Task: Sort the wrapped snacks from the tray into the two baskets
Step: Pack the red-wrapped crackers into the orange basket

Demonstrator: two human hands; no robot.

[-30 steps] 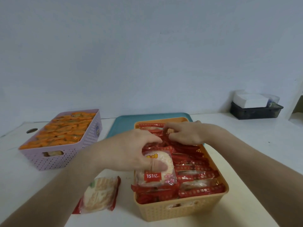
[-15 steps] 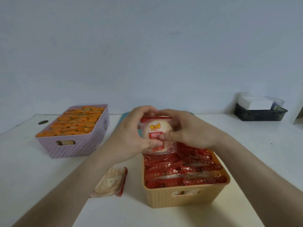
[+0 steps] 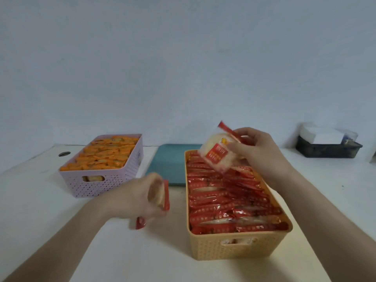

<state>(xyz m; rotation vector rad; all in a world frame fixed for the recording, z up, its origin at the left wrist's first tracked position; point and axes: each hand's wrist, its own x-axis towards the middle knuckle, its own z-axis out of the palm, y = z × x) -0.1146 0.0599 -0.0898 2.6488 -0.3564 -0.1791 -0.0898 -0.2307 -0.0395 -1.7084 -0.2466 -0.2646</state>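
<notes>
Right hand [image 3: 258, 151] pinches a red-wrapped snack [image 3: 218, 151] above the far end of the orange basket [image 3: 240, 247], already packed w/ red packs. Left hand [image 3: 142, 196], blurred, closed on another red pack [image 3: 160, 197] just above the worktop [image 3: 40, 200]. Purple basket [image 3: 101, 180] full of orange packs; teal tray [image 3: 168, 161] looks bare, partly hidden behind the orange basket. Nearly done, I'd say.

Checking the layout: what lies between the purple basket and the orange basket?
In the head view, the teal tray at the back, and nearer, the left hand holding a red-wrapped snack.
</notes>
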